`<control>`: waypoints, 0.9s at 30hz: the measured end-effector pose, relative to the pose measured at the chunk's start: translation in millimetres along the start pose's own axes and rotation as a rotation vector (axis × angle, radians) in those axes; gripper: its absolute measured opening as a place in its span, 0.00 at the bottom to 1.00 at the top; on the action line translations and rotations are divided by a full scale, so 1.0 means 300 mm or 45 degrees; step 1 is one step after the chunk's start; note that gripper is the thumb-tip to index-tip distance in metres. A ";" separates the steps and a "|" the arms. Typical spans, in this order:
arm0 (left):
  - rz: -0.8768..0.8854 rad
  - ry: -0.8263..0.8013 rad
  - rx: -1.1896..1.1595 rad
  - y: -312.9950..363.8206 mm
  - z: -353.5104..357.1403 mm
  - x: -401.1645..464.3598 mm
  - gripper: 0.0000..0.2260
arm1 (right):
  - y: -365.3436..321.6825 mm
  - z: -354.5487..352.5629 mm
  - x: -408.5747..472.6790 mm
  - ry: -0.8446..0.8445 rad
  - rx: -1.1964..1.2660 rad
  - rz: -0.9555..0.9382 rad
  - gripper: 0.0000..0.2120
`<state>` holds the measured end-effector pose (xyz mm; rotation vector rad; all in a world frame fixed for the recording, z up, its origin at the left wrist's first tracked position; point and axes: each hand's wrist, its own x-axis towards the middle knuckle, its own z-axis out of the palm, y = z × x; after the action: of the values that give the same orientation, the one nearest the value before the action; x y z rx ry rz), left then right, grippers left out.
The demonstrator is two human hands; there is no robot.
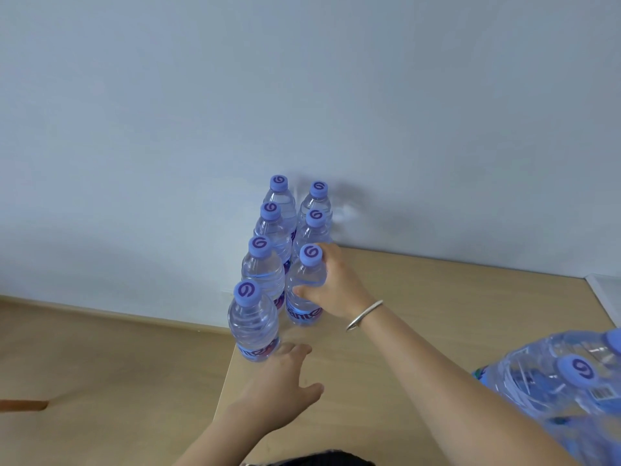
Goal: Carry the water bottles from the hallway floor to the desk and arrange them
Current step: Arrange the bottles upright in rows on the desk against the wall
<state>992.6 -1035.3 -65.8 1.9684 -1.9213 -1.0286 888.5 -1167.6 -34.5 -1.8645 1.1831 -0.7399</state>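
Observation:
Several clear water bottles with purple caps stand upright in two rows at the left edge of the wooden desk (420, 297), running toward the wall. My right hand (332, 284), a silver bangle on its wrist, grips the front bottle of the right row (304, 290) around its shoulder. My left hand (282, 381) lies flat with fingers apart, its fingertips touching the base of the nearest left-row bottle (253, 324). A shrink-wrapped pack of more bottles (554, 375) lies at the lower right.
A plain pale wall (302, 95) rises right behind the rows. The desk's left edge drops to a wooden floor (100, 364). A white object's corner (605, 290) shows at the right edge. Bare desk surface lies between the rows and the pack.

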 end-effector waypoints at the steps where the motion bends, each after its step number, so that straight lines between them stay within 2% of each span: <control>1: 0.011 -0.001 0.014 0.001 -0.002 0.000 0.29 | -0.001 0.000 -0.001 0.014 -0.061 -0.026 0.27; 4: 0.042 -0.007 0.065 0.007 -0.007 0.002 0.28 | -0.011 -0.027 -0.011 -0.028 -0.169 -0.013 0.31; 7: 0.098 -0.022 0.123 0.023 -0.011 0.013 0.28 | -0.018 -0.086 -0.074 -0.123 -0.147 0.117 0.36; 9: 0.147 -0.034 0.163 0.045 -0.014 0.028 0.27 | -0.014 -0.149 -0.148 -0.057 -0.184 0.196 0.33; 11: 0.200 -0.046 0.188 0.075 -0.016 0.047 0.27 | -0.003 -0.230 -0.238 0.175 -0.241 0.219 0.26; 15: 0.288 -0.075 0.238 0.141 -0.008 0.082 0.27 | 0.055 -0.382 -0.446 1.039 -0.273 0.320 0.16; 17: 0.339 -0.077 0.276 0.176 -0.001 0.095 0.26 | 0.077 -0.410 -0.531 1.325 -0.247 0.384 0.17; 23: 0.395 -0.095 0.294 0.250 0.018 0.112 0.26 | 0.092 -0.396 -0.602 1.604 -0.448 0.166 0.16; 25: 0.391 -0.093 0.279 0.261 0.022 0.110 0.25 | 0.102 -0.413 -0.620 1.639 -0.545 0.227 0.17; 27: 0.382 -0.089 0.271 0.266 0.029 0.103 0.25 | 0.117 -0.434 -0.627 1.495 -0.506 0.414 0.23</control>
<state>921.0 -1072.2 -35.3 1.6860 -2.3596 -0.8521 694.5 -1044.2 -8.4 -1.3847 2.4241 -1.5712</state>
